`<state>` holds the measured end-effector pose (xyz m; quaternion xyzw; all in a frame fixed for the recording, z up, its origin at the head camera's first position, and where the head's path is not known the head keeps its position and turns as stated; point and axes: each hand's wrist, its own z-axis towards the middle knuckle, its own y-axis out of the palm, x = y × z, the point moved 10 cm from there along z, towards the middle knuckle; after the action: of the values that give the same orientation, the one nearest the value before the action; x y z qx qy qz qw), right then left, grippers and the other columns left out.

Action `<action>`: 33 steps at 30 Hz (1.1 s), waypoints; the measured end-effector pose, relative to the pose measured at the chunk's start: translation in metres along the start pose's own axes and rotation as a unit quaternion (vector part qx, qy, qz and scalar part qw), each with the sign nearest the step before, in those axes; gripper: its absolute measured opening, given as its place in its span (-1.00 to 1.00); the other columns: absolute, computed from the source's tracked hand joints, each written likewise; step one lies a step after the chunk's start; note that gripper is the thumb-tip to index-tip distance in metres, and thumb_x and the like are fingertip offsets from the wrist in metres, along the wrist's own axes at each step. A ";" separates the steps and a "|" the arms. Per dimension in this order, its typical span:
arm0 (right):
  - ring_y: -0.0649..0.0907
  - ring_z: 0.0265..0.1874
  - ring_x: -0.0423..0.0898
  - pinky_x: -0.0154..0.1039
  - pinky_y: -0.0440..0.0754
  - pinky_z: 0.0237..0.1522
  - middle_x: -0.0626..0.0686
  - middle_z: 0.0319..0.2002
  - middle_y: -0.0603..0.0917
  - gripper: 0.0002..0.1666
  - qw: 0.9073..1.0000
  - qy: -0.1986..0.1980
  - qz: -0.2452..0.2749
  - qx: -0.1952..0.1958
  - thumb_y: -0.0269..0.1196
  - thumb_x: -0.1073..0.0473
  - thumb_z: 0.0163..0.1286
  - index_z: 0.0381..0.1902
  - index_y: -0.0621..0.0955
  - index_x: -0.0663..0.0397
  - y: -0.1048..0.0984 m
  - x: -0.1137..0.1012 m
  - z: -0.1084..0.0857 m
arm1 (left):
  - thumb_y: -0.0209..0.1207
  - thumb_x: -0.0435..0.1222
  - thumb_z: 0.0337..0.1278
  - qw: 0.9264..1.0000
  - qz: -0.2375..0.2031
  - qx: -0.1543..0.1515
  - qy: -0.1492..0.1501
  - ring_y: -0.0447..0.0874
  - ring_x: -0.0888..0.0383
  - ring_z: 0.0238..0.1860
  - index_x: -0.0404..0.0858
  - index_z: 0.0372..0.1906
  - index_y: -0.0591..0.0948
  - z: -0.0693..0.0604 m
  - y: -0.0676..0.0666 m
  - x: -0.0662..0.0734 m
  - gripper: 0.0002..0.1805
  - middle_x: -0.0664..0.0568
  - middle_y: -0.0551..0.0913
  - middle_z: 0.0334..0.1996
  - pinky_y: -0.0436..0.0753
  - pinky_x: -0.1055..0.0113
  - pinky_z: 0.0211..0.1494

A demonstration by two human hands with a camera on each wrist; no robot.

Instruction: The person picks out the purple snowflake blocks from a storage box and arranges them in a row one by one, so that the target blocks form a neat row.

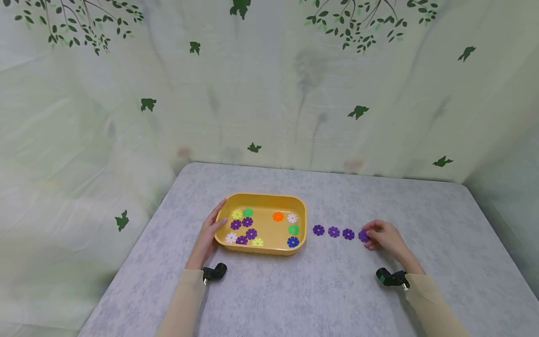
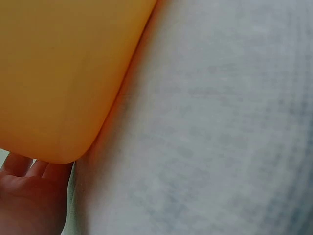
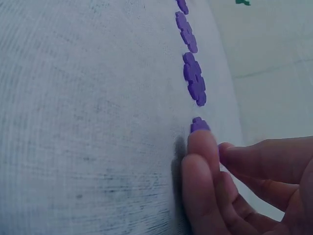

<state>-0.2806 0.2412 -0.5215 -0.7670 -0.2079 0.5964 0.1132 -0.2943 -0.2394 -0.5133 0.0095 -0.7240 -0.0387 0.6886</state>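
Note:
My left hand (image 1: 206, 235) holds the left end of a yellow plastic tray (image 1: 261, 251), with a digit over the rim and other fingers along the outside. In the left wrist view, part of that hand (image 2: 32, 191) shows beneath the tray's wall (image 2: 58, 88). My right hand (image 1: 385, 238) pinches a purple notched, flower-shaped disc (image 1: 363, 236) at the right end of a row. In the right wrist view the fingertips cover most of this disc (image 3: 199, 124). Three similar purple discs, the nearest one (image 1: 348, 234) among them, lie flat between it and the tray.
Inside the tray lie loose flower discs: several purple ones (image 1: 251, 233), two green, two yellow, two white, an orange one (image 1: 278, 216) and a blue one (image 1: 293, 242). A grey cloth covers the table (image 1: 311, 299). Leaf-printed curtains (image 1: 278, 93) hang behind and at the sides.

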 end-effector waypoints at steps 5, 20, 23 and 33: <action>0.62 -0.55 -0.10 -0.27 0.64 -0.51 0.17 -0.33 0.58 -0.75 1.000 -0.010 -0.016 0.013 0.06 0.29 0.44 -0.04 0.49 0.40 0.003 -0.012 0.002 | -0.01 -0.32 0.41 1.000 -0.002 -0.003 0.005 -0.09 0.14 0.47 -0.03 0.48 0.18 -0.001 0.000 0.001 -0.40 0.15 0.04 0.49 0.05 0.13 0.44; 0.61 -0.42 -0.08 -0.31 0.66 -0.30 0.41 -0.05 0.47 -0.69 0.979 -0.092 0.170 -0.064 0.06 0.26 0.47 0.02 0.46 0.42 0.101 -0.117 0.018 | -0.01 -0.31 0.41 1.000 -0.015 -0.006 0.002 -0.08 0.18 0.46 0.00 0.48 0.21 -0.004 0.003 0.002 -0.41 0.19 0.05 0.48 0.06 0.13 0.44; 0.60 -0.45 -0.10 -0.33 0.66 -0.33 0.43 -0.04 0.47 -0.71 0.972 -0.095 0.194 -0.091 0.06 0.30 0.45 0.02 0.47 0.43 0.132 -0.140 0.019 | -0.01 -0.31 0.41 1.000 -0.017 -0.006 0.002 -0.08 0.18 0.46 0.00 0.48 0.20 -0.004 0.003 0.003 -0.41 0.19 0.05 0.48 0.07 0.14 0.44; 0.62 -0.40 -0.08 -0.17 0.67 -0.23 0.36 0.00 0.52 -0.67 0.961 -0.087 0.182 -0.192 0.07 0.29 0.44 0.07 0.48 0.41 0.222 -0.174 0.020 | 0.01 -0.29 0.40 1.000 -0.008 0.005 -0.007 -0.10 0.19 0.46 0.00 0.47 0.21 -0.002 0.000 0.000 -0.41 0.19 0.06 0.48 0.03 0.15 0.45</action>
<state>-0.2939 -0.0365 -0.4688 -0.7441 -0.1849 0.6205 -0.1649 -0.2920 -0.2390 -0.5135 0.0187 -0.7290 -0.0405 0.6830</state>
